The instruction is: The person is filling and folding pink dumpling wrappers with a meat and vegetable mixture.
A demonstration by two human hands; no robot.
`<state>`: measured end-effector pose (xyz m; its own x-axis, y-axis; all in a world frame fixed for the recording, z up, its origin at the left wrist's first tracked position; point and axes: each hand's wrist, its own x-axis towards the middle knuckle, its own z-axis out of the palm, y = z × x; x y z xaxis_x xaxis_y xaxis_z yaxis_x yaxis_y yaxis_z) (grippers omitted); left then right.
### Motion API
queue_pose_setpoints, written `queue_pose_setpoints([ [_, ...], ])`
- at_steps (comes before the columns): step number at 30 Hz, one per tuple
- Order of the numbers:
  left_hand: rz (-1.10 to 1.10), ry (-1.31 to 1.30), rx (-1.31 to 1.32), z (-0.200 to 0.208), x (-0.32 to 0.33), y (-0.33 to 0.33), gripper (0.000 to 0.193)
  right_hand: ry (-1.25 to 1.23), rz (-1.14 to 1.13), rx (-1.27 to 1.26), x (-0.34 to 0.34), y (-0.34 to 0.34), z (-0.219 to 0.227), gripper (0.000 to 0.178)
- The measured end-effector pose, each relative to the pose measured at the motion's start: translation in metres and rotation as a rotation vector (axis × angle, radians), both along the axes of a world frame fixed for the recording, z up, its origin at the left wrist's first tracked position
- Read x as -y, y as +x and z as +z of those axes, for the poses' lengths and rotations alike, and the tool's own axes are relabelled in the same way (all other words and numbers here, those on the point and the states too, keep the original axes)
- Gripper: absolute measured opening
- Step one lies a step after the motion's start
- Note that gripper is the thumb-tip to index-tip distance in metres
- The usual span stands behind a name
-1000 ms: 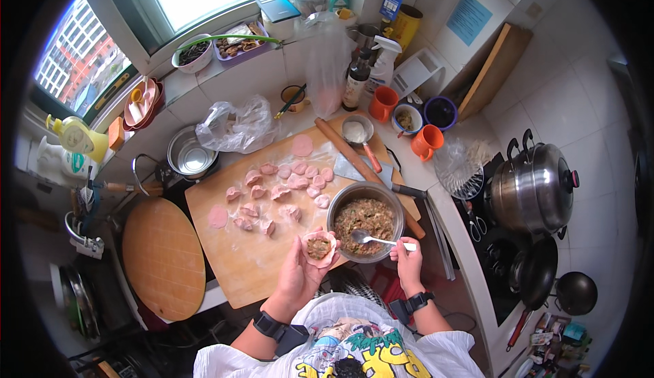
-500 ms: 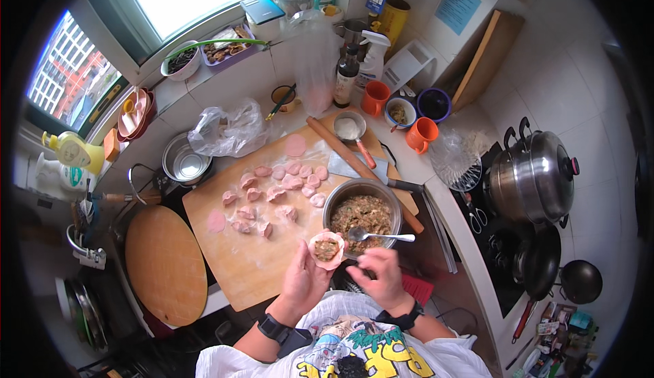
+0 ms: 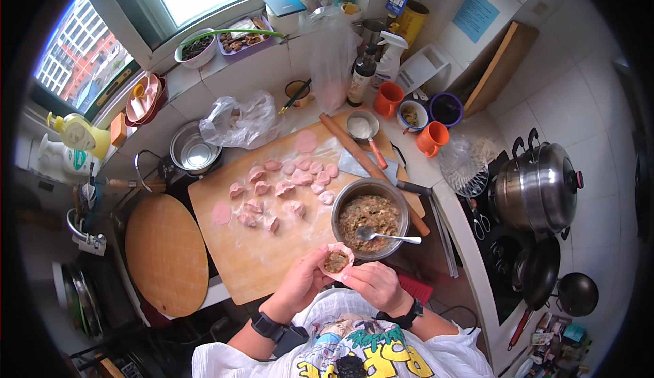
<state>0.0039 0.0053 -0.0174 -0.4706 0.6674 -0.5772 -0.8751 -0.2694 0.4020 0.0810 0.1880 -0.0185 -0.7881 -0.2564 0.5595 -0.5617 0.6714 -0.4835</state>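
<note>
A pink dumpling wrapper with brown-green filling [image 3: 336,262] sits between my two hands, its edges curving up around the filling. My left hand [image 3: 300,281] holds it from the left side, thumb along the rim. With its fingertips, my right hand [image 3: 375,285] pinches the wrapper's right edge. Just beyond stands a metal bowl [image 3: 336,222] of minced filling [image 3: 375,216], and a spoon [image 3: 395,237] lies in it, handle over the right rim. On the floured wooden board [image 3: 255,269], several folded dumplings [image 3: 284,188] and small pink dough pieces [image 3: 317,167] are spread out.
A rolling pin [image 3: 354,147] lies across a cleaver [image 3: 414,188] behind the bowl. A small sieve of flour [image 3: 362,125] rests nearby. Orange mugs [image 3: 432,139] stand at the back right. A steel pot [image 3: 535,187] occupies the stove, and a round wooden board [image 3: 167,255] leans left.
My right hand has moved left from near the bowl and now grips the wrapper's edge. The whole view has shifted slightly, moving the scene a little to the right.
</note>
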Motion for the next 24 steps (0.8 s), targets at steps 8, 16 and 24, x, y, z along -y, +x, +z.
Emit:
queue_pose_setpoints([
  [8,-0.075,-0.117,-0.247,-0.005,0.004,0.002,0.038,0.028,0.094,0.109,0.004,-0.004,0.009,0.023],
  [16,-0.104,0.002,-0.284,-0.008,0.005,0.016,0.048,-0.333,-0.080,0.321,0.011,-0.014,0.013,0.025],
  [24,-0.039,0.176,-0.158,-0.009,0.009,0.013,0.058,-0.292,-0.134,0.401,0.009,-0.028,0.037,0.023],
])
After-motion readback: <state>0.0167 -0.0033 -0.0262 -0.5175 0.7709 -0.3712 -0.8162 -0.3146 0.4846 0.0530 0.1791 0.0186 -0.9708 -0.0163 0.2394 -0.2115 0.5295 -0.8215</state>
